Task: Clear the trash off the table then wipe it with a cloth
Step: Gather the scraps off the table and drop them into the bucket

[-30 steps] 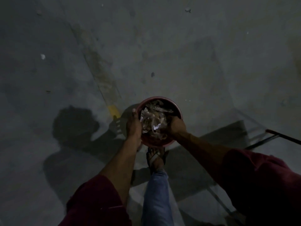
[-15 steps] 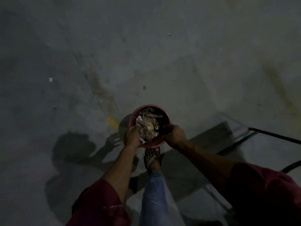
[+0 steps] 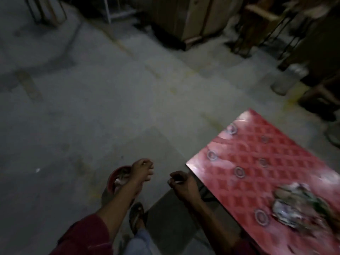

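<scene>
The red bin (image 3: 112, 178) stands on the concrete floor at lower centre, with crumpled wrappers (image 3: 120, 179) inside it. My left hand (image 3: 142, 171) hovers over its right rim, fingers loosely curled, holding nothing. Further right, my right hand (image 3: 182, 184) hangs in the air near the table's corner, fingers loosely bent and empty. The red patterned table (image 3: 257, 162) fills the lower right. A pile of crumpled trash (image 3: 298, 205) lies on it near the right edge. Pale ring marks (image 3: 239, 171) dot the tabletop. The picture is blurred.
My sandalled foot (image 3: 137, 216) stands between the bin and the table. A wooden cabinet (image 3: 185, 21) and metal-legged furniture (image 3: 257, 34) line the far side. A clear jar (image 3: 287, 80) sits on the floor beyond the table. Bare concrete floor (image 3: 92, 107) spreads to the left.
Both hands have let go of the bin and lifted away from it. My view has swung up and right, bringing the red table and its trash pile into sight.
</scene>
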Available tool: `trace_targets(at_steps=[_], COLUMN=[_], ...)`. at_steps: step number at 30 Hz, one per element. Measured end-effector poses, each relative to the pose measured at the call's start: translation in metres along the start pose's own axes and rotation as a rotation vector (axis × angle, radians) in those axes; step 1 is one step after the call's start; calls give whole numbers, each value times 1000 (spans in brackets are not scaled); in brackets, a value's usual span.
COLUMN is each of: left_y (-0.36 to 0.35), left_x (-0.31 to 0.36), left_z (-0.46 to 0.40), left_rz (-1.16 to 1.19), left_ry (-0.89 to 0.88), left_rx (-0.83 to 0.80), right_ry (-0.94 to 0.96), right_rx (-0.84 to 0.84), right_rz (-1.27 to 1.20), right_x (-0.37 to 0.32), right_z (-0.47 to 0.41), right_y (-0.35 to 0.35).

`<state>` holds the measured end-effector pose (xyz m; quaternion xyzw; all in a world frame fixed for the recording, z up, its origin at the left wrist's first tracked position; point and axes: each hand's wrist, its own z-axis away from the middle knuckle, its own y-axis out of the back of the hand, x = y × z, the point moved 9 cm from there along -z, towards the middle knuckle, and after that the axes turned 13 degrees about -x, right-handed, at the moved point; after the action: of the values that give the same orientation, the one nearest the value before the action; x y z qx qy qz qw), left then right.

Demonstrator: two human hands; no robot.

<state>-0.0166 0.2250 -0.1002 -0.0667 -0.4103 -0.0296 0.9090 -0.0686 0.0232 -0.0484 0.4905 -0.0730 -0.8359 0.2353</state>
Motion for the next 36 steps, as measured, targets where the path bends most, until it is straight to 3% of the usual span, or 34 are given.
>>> trace_targets(at_steps=[8, 14, 22, 29, 36], left_y=[-261, -383, -466, -494, -508], left_x=[27, 0, -26, -40, -20], left_z=[108, 145, 125, 64, -10], left_rz=[-311, -465, -571, -532, -829], left_ry=[-149, -117, -55, -57, -93], left_rx=[-333, -510, -638, -685, -622], right_ry=[59, 4, -77, -260, -575], right_rx=[379, 562, 718, 690, 754], right_rz=[-251, -444, -637, -475, -388], right_x=[91, 159, 227, 263, 346], right_z=[156, 248, 286, 289, 331], right_y=[180, 253, 274, 315, 387])
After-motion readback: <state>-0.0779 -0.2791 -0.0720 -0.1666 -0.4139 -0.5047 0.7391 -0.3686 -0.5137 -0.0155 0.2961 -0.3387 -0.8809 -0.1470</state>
